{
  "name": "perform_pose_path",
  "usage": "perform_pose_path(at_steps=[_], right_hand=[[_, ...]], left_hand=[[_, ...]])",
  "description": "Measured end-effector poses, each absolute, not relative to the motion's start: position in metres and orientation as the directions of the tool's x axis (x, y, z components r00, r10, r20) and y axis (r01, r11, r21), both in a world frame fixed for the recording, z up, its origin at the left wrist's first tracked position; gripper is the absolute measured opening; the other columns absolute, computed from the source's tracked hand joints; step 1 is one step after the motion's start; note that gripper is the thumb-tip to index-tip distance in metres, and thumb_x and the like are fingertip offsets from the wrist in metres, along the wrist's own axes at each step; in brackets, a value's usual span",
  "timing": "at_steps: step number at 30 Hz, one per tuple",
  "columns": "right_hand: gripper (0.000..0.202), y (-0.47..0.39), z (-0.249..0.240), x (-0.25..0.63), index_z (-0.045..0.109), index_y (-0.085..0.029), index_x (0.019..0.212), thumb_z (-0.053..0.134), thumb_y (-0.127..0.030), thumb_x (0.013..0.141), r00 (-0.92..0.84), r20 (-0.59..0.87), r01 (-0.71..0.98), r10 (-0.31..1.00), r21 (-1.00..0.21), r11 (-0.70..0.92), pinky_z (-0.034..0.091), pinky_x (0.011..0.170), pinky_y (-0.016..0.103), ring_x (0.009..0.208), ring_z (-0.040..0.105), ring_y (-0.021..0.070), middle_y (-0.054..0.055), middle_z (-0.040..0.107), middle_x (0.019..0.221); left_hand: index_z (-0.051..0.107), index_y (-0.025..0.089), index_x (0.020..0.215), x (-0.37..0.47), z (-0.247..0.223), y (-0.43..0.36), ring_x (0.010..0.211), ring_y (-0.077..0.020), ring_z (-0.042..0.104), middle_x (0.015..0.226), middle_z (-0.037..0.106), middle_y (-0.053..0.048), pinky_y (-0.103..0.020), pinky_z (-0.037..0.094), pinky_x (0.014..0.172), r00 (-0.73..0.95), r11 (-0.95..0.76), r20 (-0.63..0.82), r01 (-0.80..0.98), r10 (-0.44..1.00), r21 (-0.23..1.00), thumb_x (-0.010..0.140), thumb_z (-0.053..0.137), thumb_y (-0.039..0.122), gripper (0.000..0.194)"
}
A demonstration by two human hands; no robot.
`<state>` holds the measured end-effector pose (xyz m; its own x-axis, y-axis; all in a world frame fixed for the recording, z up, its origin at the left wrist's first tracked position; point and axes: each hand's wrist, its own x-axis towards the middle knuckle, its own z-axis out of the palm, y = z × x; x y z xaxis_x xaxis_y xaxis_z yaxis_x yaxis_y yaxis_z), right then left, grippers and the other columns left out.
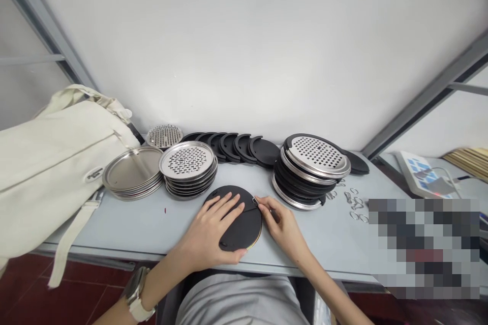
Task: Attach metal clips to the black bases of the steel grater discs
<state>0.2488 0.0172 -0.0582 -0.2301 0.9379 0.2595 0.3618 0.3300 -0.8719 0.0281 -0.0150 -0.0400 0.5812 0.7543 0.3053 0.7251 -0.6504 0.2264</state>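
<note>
A round black disc [244, 228] lies on the table, with a thin line running across it to its right edge and a gold-coloured strip at its lower right rim. My left hand [213, 228] rests on the disc with fingers spread flat and the thumb by the near rim. At the right edge, my right hand [280, 223] pinches a small metal ring [255, 202] between thumb and fingertips. How the ring meets the disc is partly hidden by the fingers.
Behind stand metal plates [133, 170], perforated grater plates [186, 162] and a row of black discs [265, 152]. A mixed stack [312, 162] rises right of centre. Loose metal rings [354, 203] lie beyond it. A cream bag [57, 162] occupies the left; a blurred patch covers the right.
</note>
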Motion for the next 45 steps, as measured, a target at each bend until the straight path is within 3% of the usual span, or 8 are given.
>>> perform_pose_path(at_steps=[18, 29, 37, 40, 45], right_hand=[[0.028, 0.016, -0.058, 0.248, 0.066, -0.017, 0.1, 0.046, -0.037, 0.097, -0.208, 0.276, 0.389, 0.938, -0.857, 0.339, 0.051, 0.084, 0.033, 0.092, 0.066, 0.0241, 0.011, 0.071, 0.1], [0.027, 0.016, -0.06, 0.249, 0.064, -0.017, 0.101, 0.046, -0.036, 0.097, -0.198, 0.264, 0.404, 0.944, -0.855, 0.324, 0.05, 0.081, 0.032, 0.092, 0.066, 0.024, 0.011, 0.071, 0.102], [0.024, 0.018, -0.059, 0.247, 0.062, -0.018, 0.096, 0.046, -0.036, 0.097, -0.204, 0.259, 0.356, 0.944, -0.879, 0.318, 0.049, 0.083, 0.031, 0.096, 0.065, 0.0237, 0.011, 0.07, 0.103], [0.024, 0.017, -0.059, 0.248, 0.061, -0.018, 0.096, 0.045, -0.036, 0.097, -0.192, 0.257, 0.364, 0.947, -0.878, 0.312, 0.048, 0.082, 0.031, 0.092, 0.064, 0.0231, 0.009, 0.068, 0.098], [0.027, 0.016, -0.062, 0.25, 0.059, -0.017, 0.1, 0.048, -0.041, 0.096, -0.163, 0.21, 0.366, 0.964, -0.895, 0.257, 0.044, 0.066, 0.028, 0.07, 0.057, 0.019, 0.002, 0.06, 0.075]], left_hand=[[0.039, 0.017, 0.145, 0.033, -0.041, -0.018, 0.142, -0.0302, 0.031, 0.154, 0.035, -0.01, -0.049, 0.029, 0.115, 0.548, -0.602, 0.265, 0.769, 0.793, 0.214, 0.072, 0.071, 0.046, 0.085], [0.045, 0.017, 0.142, 0.041, -0.042, -0.022, 0.139, -0.0308, 0.037, 0.151, 0.039, -0.011, -0.048, 0.03, 0.114, 0.486, -0.56, 0.313, 0.798, 0.816, 0.221, 0.072, 0.068, 0.043, 0.078], [0.041, 0.017, 0.144, 0.042, -0.045, -0.023, 0.139, -0.0319, 0.035, 0.153, 0.036, -0.01, -0.05, 0.031, 0.113, 0.476, -0.545, 0.297, 0.807, 0.828, 0.227, 0.072, 0.069, 0.041, 0.081], [0.041, 0.017, 0.145, 0.042, -0.045, -0.023, 0.14, -0.0314, 0.035, 0.153, 0.035, -0.01, -0.05, 0.031, 0.113, 0.477, -0.544, 0.293, 0.81, 0.829, 0.219, 0.073, 0.068, 0.041, 0.081], [0.04, 0.017, 0.145, 0.041, -0.044, -0.023, 0.14, -0.031, 0.034, 0.154, 0.034, -0.009, -0.05, 0.03, 0.114, 0.479, -0.542, 0.285, 0.813, 0.83, 0.213, 0.073, 0.066, 0.04, 0.08]])
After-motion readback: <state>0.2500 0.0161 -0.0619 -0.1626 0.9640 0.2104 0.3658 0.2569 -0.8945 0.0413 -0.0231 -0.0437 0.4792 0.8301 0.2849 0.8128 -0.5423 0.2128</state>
